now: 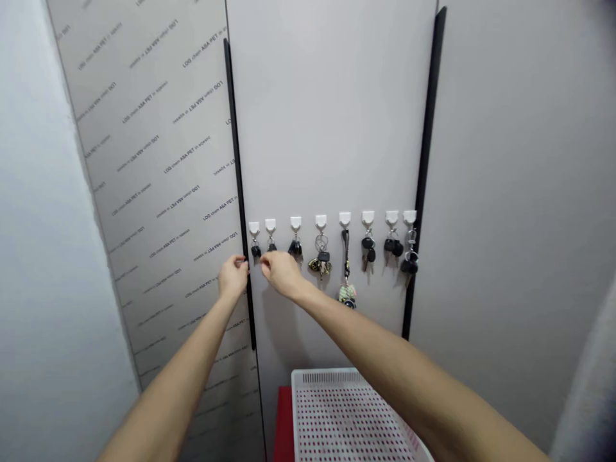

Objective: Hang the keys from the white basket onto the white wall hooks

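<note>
A row of several white hooks (321, 221) is stuck on a grey cabinet door (332, 128), each with keys hanging from it. My left hand (233, 276) is curled next to the leftmost key (255, 250), its fingertips pinched just left of it by the door's black edge strip (238, 192). My right hand (282, 271) is closed below the second key (272, 246), fingers bunched toward the leftmost key. What the fingertips grip is too small to make out. Further right hang black car keys (368, 247) and a long strap with a charm (346, 292).
A white perforated plastic basket (308, 410) sits below on something red (283, 423). A panel covered in printed protective film (158, 179) stands to the left, a pale wall (43, 256) beyond it. Another grey door (520, 192) is to the right.
</note>
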Available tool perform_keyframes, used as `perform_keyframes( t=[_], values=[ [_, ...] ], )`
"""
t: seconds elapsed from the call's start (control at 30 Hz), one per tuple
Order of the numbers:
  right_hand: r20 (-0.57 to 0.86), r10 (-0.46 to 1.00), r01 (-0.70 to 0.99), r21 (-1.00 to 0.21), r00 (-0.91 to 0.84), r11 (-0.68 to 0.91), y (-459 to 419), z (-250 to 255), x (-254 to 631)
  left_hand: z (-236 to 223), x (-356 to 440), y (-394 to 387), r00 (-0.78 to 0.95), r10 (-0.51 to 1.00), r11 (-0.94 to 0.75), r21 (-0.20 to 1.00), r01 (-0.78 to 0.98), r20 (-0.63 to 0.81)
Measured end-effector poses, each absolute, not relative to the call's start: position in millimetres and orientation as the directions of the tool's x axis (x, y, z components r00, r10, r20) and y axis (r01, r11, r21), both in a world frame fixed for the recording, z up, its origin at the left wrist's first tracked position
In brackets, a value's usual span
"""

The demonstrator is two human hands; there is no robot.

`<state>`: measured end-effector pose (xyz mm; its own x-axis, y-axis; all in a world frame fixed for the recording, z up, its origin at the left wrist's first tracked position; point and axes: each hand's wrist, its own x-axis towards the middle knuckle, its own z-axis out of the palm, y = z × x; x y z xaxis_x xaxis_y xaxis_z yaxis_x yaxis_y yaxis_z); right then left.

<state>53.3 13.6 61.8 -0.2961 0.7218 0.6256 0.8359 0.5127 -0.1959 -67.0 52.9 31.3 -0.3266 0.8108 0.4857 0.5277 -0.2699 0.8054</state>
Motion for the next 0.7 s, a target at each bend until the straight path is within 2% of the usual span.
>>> perform_keyframes(
  t=[0.13,0.23,0.33,0.47,0.6,0.7],
  values=[
    [0.497,0.795,0.811,-0.268,-0.346,0.52,-17.4,-2.9,93.4,-23.8,-54.1,23.2,-0.205,0.882,-0.319,0.859,0.402,0.423],
    [0.334,0.902,0.858,-0.339,-0.274,0.386,-39.2,-59.8,128.6,-66.2,-23.1,-4.7,-0.02,0.951,-0.289,0.905,0.311,0.31],
    [0.203,0.965,0.893,-0.385,-0.165,0.234,-60.0,-108.6,162.1,-106.2,13.5,-30.9,0.179,0.963,-0.256,0.894,0.369,0.202],
    [0.111,0.992,0.904,-0.417,-0.055,0.097,-81.3,-153.0,194.3,-148.7,43.2,-52.3,0.32,0.946,-0.247,0.766,0.593,0.057],
    [0.079,0.997,0.881,-0.472,0.011,0.028,-89.7,-174.9,206.4,-165.9,48.2,-59.0,0.324,0.945,-0.282,0.581,0.763,0.032],
    [0.061,0.998,0.868,-0.496,0.009,0.022,-90.8,-179.1,206.7,-166.6,47.1,-61.6,0.345,0.938,-0.303,0.501,0.81,0.009]
  ],
)
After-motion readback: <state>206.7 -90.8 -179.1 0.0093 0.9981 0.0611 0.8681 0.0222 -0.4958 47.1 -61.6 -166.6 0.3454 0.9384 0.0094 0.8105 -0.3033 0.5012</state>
